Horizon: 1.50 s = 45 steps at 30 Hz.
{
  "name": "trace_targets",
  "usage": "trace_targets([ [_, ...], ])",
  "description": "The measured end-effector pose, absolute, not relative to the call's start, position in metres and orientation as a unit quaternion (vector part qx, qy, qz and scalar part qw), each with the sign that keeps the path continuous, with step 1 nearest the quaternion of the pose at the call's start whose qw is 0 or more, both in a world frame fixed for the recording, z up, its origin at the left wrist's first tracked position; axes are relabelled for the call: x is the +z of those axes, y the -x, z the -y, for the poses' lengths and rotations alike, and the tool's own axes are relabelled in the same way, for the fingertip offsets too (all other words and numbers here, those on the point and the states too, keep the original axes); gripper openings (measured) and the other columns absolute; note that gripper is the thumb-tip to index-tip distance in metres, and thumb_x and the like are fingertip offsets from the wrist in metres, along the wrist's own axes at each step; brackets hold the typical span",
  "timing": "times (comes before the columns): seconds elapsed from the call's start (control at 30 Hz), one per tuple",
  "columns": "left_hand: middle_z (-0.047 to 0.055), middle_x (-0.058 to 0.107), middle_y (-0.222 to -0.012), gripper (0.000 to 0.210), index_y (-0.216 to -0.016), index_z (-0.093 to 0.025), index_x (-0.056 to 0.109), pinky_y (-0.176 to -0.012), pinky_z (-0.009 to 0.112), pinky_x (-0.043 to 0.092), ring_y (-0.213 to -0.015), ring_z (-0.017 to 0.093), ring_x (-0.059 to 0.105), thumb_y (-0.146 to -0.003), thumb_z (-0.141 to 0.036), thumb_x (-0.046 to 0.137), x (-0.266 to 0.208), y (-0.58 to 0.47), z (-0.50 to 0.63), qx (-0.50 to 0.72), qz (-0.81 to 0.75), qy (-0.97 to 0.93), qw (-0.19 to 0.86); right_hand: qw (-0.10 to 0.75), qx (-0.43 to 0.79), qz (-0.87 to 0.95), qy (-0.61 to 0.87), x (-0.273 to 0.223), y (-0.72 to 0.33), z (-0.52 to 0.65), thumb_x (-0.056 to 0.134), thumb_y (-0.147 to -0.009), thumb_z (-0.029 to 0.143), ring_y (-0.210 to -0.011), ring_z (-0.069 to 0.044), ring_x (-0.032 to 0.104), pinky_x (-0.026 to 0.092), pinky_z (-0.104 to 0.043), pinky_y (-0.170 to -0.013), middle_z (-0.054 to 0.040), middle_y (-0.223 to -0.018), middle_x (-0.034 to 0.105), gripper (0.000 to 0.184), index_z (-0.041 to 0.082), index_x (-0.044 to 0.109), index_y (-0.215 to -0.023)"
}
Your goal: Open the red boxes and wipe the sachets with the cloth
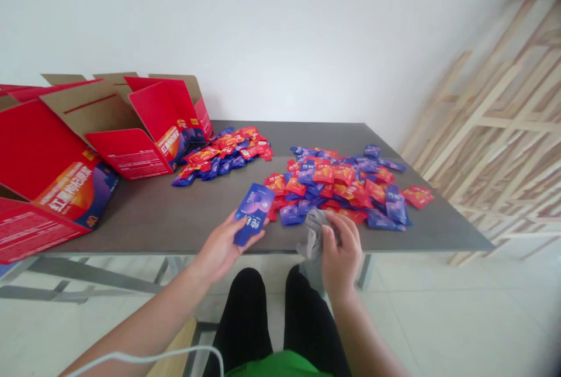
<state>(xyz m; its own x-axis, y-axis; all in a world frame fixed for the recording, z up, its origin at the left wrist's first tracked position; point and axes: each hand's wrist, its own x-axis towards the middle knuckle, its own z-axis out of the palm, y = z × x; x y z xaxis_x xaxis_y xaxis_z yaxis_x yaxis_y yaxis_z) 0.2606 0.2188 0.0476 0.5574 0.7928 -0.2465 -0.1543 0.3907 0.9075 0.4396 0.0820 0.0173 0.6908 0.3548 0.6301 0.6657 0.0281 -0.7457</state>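
In my left hand [225, 248] is a flat purple-blue packet [254, 211], its printed face turned up, held between thumb and fingers over the table's front edge. My right hand [343, 251] pinches a crumpled grey cloth [314, 237] that hangs down past the edge. Just beyond both hands lies a large loose pile of red and purple packets [337, 181]. A smaller pile of similar packets [225, 152] sits farther back on the left.
Open red cardboard boxes [127, 155] stand along the left of the dark grey table [193, 213], flaps raised. A white wall [280, 38] rises behind. Wooden frames [504, 114] lean at the right. A white cable [144, 357] crosses my left forearm.
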Motion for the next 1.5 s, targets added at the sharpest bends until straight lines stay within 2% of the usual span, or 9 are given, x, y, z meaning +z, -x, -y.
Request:
trace_targets([
  [0.2, 0.008, 0.072, -0.118, 0.042, -0.122, -0.02, 0.064, -0.086, 0.035, 0.055, -0.106, 0.027, 0.066, -0.082, -0.032, 0.069, 0.037, -0.258, -0.137, 0.232, -0.294, -0.449, 0.811, 0.496, -0.086, 0.629, 0.592, 0.032, -0.38, -0.077, 0.062, -0.091, 0.032, -0.096, -0.019, 0.07, 0.055, -0.028, -0.085, -0.0059, -0.108, 0.073, 0.021, 0.025, 0.074, -0.107],
  [0.37, 0.009, 0.069, -0.122, 0.047, -0.129, -0.022, 0.06, -0.089, 0.037, 0.053, -0.11, 0.027, 0.064, -0.084, -0.032, 0.069, 0.034, -0.245, -0.119, 0.176, -0.252, -0.451, 0.838, 0.496, -0.059, 0.465, 0.731, 0.013, -0.428, -0.077, 0.055, -0.093, 0.041, -0.091, -0.021, 0.07, 0.055, -0.032, -0.081, -0.0076, -0.1, 0.075, 0.028, 0.023, 0.077, -0.098],
  [0.57, 0.013, 0.067, -0.127, 0.054, -0.143, -0.022, 0.047, -0.095, 0.045, 0.052, -0.113, 0.03, 0.065, -0.091, -0.032, 0.06, 0.043, -0.233, -0.12, 0.211, -0.246, -0.438, 0.839, 0.614, 0.031, 0.291, 0.733, 0.024, -0.432, -0.053, 0.056, -0.088, 0.05, -0.087, -0.024, 0.068, 0.052, -0.035, -0.08, -0.0093, -0.092, 0.075, 0.037, 0.017, 0.074, -0.092],
  [0.83, 0.005, 0.033, -0.16, 0.053, -0.146, -0.032, 0.045, -0.122, 0.051, 0.015, -0.148, 0.029, 0.025, -0.095, -0.022, 0.05, 0.038, -0.234, -0.118, 0.204, -0.134, -0.864, 0.44, 0.655, 0.268, 0.298, 0.641, 0.032, -0.382, -0.046, 0.066, -0.078, 0.052, -0.091, -0.027, 0.071, 0.056, -0.035, -0.08, -0.0088, -0.096, 0.077, 0.042, 0.017, 0.071, -0.1],
  [0.97, 0.014, 0.037, -0.155, 0.056, -0.146, -0.024, 0.042, -0.115, 0.048, 0.033, -0.139, 0.031, 0.039, -0.092, -0.032, 0.056, 0.036, -0.229, -0.118, 0.243, -0.136, -0.855, 0.438, 0.699, 0.333, 0.185, 0.606, 0.039, -0.376, -0.043, 0.071, -0.074, 0.056, -0.087, -0.026, 0.072, 0.057, -0.035, -0.074, -0.0059, -0.09, 0.076, 0.044, 0.019, 0.071, -0.098],
  [1.1, 0.009, 0.066, -0.101, 0.028, -0.1, -0.017, 0.064, -0.086, 0.036, 0.052, -0.091, 0.022, 0.062, -0.095, -0.04, 0.049, 0.038, -0.229, -0.127, 0.196, -0.212, -0.773, 0.565, 0.709, 0.408, 0.123, 0.562, 0.043, -0.375, -0.044, 0.072, -0.072, 0.059, -0.08, -0.026, 0.072, 0.059, -0.036, -0.07, -0.0057, -0.089, 0.076, 0.055, 0.019, 0.067, -0.109],
  [1.2, 0.005, 0.066, -0.085, 0.034, -0.085, -0.016, 0.066, -0.074, 0.03, 0.051, -0.077, 0.018, 0.059, -0.094, -0.043, 0.05, 0.043, -0.227, -0.128, 0.126, -0.195, -0.73, 0.643, 0.727, 0.319, 0.154, 0.588, 0.037, -0.386, -0.044, 0.065, -0.08, 0.057, -0.094, -0.026, 0.071, 0.058, -0.039, -0.082, -0.0081, -0.101, 0.075, 0.051, 0.018, 0.066, -0.113],
  [1.33, 0.004, 0.069, -0.09, 0.033, -0.102, -0.016, 0.068, -0.072, 0.029, 0.049, -0.075, 0.017, 0.059, -0.094, -0.042, 0.051, 0.045, -0.227, -0.122, 0.167, -0.242, -0.659, 0.692, 0.709, 0.018, 0.298, 0.639, 0.03, -0.395, -0.031, 0.056, -0.09, 0.046, -0.112, -0.026, 0.064, 0.051, -0.043, -0.098, -0.0097, -0.119, 0.069, 0.04, 0.02, 0.066, -0.118],
  [1.5, 0.006, 0.072, -0.097, 0.032, -0.102, -0.016, 0.073, -0.086, 0.033, 0.049, -0.088, 0.023, 0.062, -0.091, -0.041, 0.056, 0.041, -0.233, -0.121, 0.191, -0.21, -0.691, 0.665, 0.525, 0.024, 0.641, 0.559, 0.031, -0.375, -0.024, 0.059, -0.089, 0.029, -0.102, -0.023, 0.07, 0.058, -0.031, -0.087, -0.0093, -0.115, 0.072, 0.028, 0.021, 0.073, -0.112],
])
